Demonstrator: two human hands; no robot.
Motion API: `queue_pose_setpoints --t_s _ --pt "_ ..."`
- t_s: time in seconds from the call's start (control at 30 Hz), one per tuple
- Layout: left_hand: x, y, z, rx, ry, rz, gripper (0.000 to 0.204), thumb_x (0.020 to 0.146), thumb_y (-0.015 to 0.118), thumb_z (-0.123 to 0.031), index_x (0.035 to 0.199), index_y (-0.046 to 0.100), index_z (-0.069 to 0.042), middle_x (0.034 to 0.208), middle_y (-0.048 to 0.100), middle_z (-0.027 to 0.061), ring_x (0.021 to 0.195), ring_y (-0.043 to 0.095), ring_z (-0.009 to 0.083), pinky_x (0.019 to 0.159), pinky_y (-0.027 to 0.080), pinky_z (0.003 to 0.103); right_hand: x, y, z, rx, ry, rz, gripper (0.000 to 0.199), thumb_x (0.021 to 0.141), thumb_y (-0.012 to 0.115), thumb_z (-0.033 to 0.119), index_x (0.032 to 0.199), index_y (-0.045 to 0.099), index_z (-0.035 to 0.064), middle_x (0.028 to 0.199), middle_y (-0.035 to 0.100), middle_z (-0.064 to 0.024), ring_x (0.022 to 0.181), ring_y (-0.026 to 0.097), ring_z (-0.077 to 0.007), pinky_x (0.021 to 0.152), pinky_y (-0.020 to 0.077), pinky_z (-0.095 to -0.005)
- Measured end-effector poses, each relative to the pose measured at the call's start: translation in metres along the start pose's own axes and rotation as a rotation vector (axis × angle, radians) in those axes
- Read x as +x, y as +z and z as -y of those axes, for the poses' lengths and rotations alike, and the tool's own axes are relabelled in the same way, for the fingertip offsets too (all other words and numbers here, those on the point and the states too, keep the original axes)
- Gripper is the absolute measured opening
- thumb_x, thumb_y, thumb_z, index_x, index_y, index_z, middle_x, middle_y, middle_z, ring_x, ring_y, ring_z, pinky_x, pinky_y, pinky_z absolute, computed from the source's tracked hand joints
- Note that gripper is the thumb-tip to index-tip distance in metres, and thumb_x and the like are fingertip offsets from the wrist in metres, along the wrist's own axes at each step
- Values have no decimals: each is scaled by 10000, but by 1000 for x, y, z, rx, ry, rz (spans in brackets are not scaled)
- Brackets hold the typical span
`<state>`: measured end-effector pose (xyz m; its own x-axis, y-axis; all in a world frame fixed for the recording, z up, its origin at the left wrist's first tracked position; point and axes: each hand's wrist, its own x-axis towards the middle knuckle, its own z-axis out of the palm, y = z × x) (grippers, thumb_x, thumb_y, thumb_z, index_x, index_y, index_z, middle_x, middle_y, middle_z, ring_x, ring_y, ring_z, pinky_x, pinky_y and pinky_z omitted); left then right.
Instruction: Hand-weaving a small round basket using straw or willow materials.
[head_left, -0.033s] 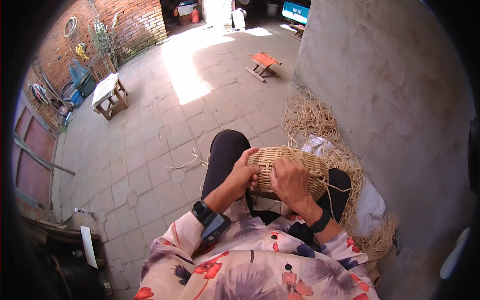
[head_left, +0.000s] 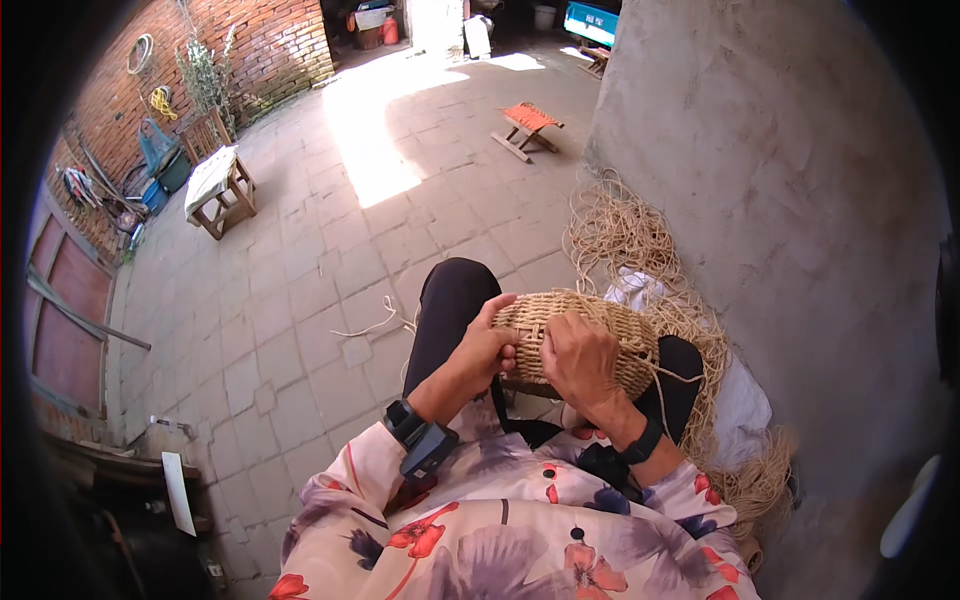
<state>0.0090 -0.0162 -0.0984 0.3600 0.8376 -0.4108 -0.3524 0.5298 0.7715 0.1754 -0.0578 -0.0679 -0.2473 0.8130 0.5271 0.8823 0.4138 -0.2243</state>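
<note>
A tan basket (head_left: pixel 632 350) woven of twisted cord rests across my lap between my knees. My left hand (head_left: pixel 482 346) grips its left end, the thumb stretched along the upper edge and the other fingers curled at the weave. Against the basket's near side, my right hand (head_left: pixel 582 362) is closed in a pinch, knuckles up. Its fingertips are turned away, so what they pinch is hidden. A loose cord end (head_left: pixel 678 378) sticks out at the basket's right, over my right knee.
Heaped cord (head_left: pixel 625 230) and white cloth (head_left: pixel 742 405) lie along the grey wall (head_left: pixel 780 180) at my right. A folding stool (head_left: pixel 530 118) with an orange seat stands ahead. A small wooden table (head_left: pixel 222 190) is at far left. Loose strands (head_left: pixel 375 325) trail beside my left knee.
</note>
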Motion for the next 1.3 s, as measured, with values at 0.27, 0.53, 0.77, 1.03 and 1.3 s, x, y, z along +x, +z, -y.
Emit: queue_pose_setpoints --t_s 0.27,0.53,0.77,1.03,1.3 --pt "-3 -11 -10 -230 -161 123 528 923 491 102 1386 423 -142 925 538 48 548 374 21 444 340 164 -2 -5 -1 33 -24 39 89 778 648 84 799 565 60 771 579 -127 702 622 -327 616 480 -452" --pt "-4 -10 -19 -278 -228 288 388 980 493 -4 1344 474 -138 821 494 -15 517 331 12 430 317 149 7 -12 -3 88 -182 79 101 790 646 91 868 591 60 825 592 -118 748 639 -310 632 510 -435" --pt "-3 -11 -15 -173 -145 305 349 998 498 -80 1342 465 -127 812 488 -30 526 332 17 460 344 176 18 -5 -1 -109 -244 316 87 829 602 93 890 613 32 853 655 -138 802 690 -293 667 552 -400" --pt "-1 -4 -14 -104 -93 270 332 969 541 -62 1297 501 -96 790 503 -51 518 344 19 451 329 177 30 -11 8 -147 -400 456 172 809 654 221 781 753 83 796 720 -89 783 721 -223 674 558 -353" --pt "-24 6 -23 414 138 102 376 952 577 -174 1304 562 -43 822 641 7 585 546 49 496 490 207 33 -1 -8 -107 -437 444 160 760 658 213 768 753 85 743 716 -95 783 722 -251 671 554 -373"
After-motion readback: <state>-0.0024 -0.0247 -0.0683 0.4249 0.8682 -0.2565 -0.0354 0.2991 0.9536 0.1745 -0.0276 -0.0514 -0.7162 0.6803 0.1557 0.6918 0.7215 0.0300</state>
